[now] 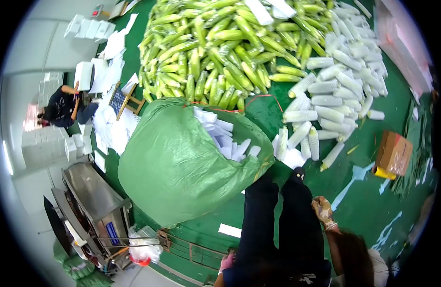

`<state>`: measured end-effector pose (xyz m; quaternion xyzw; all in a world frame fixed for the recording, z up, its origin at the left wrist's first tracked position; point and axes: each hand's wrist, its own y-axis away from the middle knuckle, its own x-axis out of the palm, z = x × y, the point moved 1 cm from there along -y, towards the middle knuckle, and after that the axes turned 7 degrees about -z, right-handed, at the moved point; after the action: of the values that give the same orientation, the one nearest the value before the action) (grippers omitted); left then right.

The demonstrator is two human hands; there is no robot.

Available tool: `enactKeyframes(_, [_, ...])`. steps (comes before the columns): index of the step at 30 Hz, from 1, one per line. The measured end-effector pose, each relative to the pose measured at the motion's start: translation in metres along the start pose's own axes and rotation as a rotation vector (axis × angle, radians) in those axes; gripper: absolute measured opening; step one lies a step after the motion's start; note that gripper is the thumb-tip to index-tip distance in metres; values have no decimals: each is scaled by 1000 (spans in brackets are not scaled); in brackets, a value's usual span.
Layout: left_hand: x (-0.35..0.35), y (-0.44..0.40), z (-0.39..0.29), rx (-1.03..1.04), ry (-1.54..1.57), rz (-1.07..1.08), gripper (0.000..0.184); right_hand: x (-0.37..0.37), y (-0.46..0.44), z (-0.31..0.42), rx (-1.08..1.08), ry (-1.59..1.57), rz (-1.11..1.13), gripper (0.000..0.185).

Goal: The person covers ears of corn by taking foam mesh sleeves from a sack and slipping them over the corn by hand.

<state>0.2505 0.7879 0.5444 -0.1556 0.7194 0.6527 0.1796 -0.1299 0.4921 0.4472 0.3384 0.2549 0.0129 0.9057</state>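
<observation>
My right hand [323,210], in a patterned glove, is beside my right knee with its fingers curled in. Whatever it may hold is hidden. Low in the view, my left hand [226,261] shows only in part, in pink, near a metal rack [196,253]; its fingers are not clear. In front of my legs stands a big green sack [168,167], its mouth open on white foam sleeves [223,136]. Beyond it lies a heap of green corn ears [215,52], many in clear wrap. To the right are several ears in white foam nets [328,100].
A cardboard box [394,153] with a yellow tape roll [383,172] sits on the green floor at right, near blue scraps [353,184]. A metal machine [93,196] stands at left. Another person [62,107] handles a white box [83,76] at far left, near a wooden stool [125,102].
</observation>
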Motion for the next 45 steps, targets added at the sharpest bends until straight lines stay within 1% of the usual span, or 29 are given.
enactKeyframes(1, [-6, 7, -2, -242, 93, -62, 35, 10, -8, 35, -9, 10, 22, 9])
enactKeyframes(2, [-14, 11, -8, -487, 184, -119, 43, 28, -19, 42, -92, 38, 36, 10])
enactKeyframes(3, [-21, -1, 8, -495, 202, -120, 43, 49, -29, 50, -107, -3, 82, 14])
enactKeyframes(5, [-43, -41, 41, -833, 1325, -113, 59, 93, -38, 120, -70, -119, 233, 25])
enactKeyframes(6, [-71, -59, 35, -877, 1573, 203, 71, 123, -43, 127, -85, -178, 284, 33])
enactKeyframes(7, [-82, -79, 29, -678, 1165, -83, 73, 157, -52, 137, -105, -240, 334, 42])
enactKeyframes(9, [-118, -136, 16, -493, 1399, 63, 72, 217, -64, 202, -736, 612, 52, 63])
enactKeyframes(10, [-136, -173, 8, -479, 1393, 77, 72, 254, -76, 233, -630, 551, 178, 70])
enactKeyframes(11, [-136, -191, 9, -462, 1401, 85, 70, 289, -85, 253, -623, 531, 224, 67])
enactKeyframes(13, [-134, -225, 4, -436, 1416, 66, 67, 367, -86, 287, -688, 506, 328, 63])
enactKeyframes(15, [-127, -259, -19, -404, 1434, 3, 66, 432, -70, 297, -764, 498, 456, 59])
enactKeyframes(17, [-123, -279, -43, -364, 1453, -52, 66, 480, -34, 286, -841, 467, 632, 54])
enactKeyframes(19, [-125, -290, -70, -331, 1477, -81, 65, 508, 9, 259, -973, 416, 811, 50])
enactKeyframes(21, [-136, -296, -91, -304, 1498, -111, 64, 518, 47, 223, -1170, 305, 952, 47])
enactKeyframes(22, [-145, -299, -101, -286, 1505, -127, 64, 522, 63, 202, -1295, 216, 988, 45])
enactKeyframes(24, [-163, -306, -122, -252, 1507, -152, 63, 506, 71, 246, -971, 128, 1220, 45])
enactKeyframes(26, [-190, -315, -142, -210, 1507, -185, 63, 493, 68, 291, -666, -32, 1363, 44])
enactKeyframes(30, [-247, -342, -179, -89, 1531, -235, 61, 473, 48, 366, -194, -451, 1554, 43])
enactKeyframes(32, [-279, -363, -198, -14, 1542, -235, 61, 475, 33, 396, -9, -679, 1612, 43])
enactKeyframes(34, [-311, -387, -215, 46, 1563, -215, 60, 486, 9, 423, 128, -845, 1574, 43])
enactKeyframes(35, [-327, -397, -223, 64, 1573, -195, 60, 482, -4, 462, -114, -544, 1047, 40])
enactKeyframes(37, [-356, -409, -239, 99, 1575, -170, 59, 511, -24, 442, -80, -559, 1074, 43])
enactKeyframes(38, [-366, -410, -247, 110, 1558, -158, 59, 521, -37, 443, -62, -566, 1086, 45])
enactKeyframes(40, [-374, -395, -260, 145, 1439, -224, 58, 511, -57, 448, -195, -182, 1229, 54])
enactKeyframes(42, [-362, -358, -276, 217, 1126, -453, 46, 494, -80, 460, -342, 207, 1338, 64])
enactKeyframes(43, [-345, -333, -290, 243, 1013, -591, 36, 486, -68, 442, -570, 211, 1130, 77])
enactKeyframes(44, [-328, -308, -305, 251, 891, -731, 27, 485, -63, 420, -747, 314, 980, 82])
enactKeyframes(45, [-303, -287, -322, 225, 969, -790, 20, 481, -64, 404, -902, 423, 812, 87])
